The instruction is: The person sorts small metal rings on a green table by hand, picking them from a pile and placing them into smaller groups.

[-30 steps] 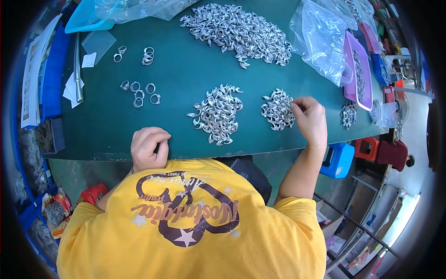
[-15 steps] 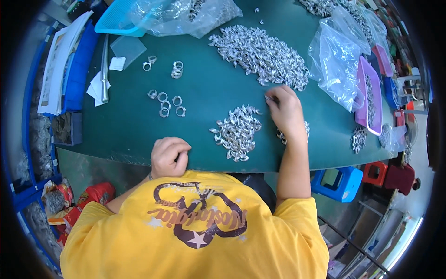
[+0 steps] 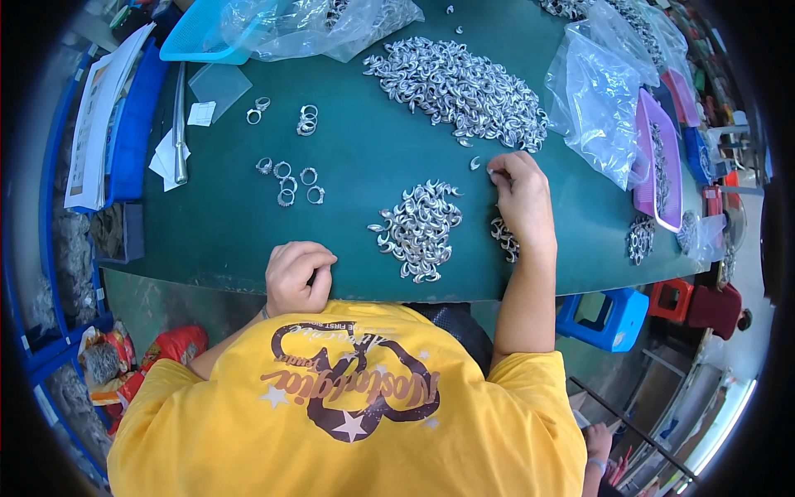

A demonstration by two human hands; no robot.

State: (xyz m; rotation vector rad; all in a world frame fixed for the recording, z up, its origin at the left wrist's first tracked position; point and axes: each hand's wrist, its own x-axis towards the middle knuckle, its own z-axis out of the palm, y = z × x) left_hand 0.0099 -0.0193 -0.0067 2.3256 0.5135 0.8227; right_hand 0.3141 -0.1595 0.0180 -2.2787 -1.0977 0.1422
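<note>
My right hand point(image 3: 523, 195) is over the table to the right, thumb and fingertips pinched together; what they hold, if anything, is too small to make out. Just left of its fingertips lies a single silver crescent-shaped metal piece point(image 3: 474, 163). Beyond it spreads a large heap of similar pieces point(image 3: 455, 87). A smaller pile of crescents point(image 3: 418, 232) sits between my hands, and another small group point(image 3: 503, 238) is partly hidden by my right wrist. My left hand point(image 3: 298, 276) rests curled closed at the table's front edge, with nothing visible in it.
Several silver rings point(image 3: 286, 184) lie on the green table point(image 3: 348, 182) at left, near a tapered metal rod point(image 3: 180, 132). A turquoise basket point(image 3: 203, 37) and clear plastic bags point(image 3: 592, 99) stand farther back. At right is a purple tray point(image 3: 644, 166); a blue stool point(image 3: 609, 319) is below.
My right hand has drawn slightly back and right from the large heap. A single crescent now lies apart beside its fingertips. My left hand stays at the edge. Another person's hand appears lower right.
</note>
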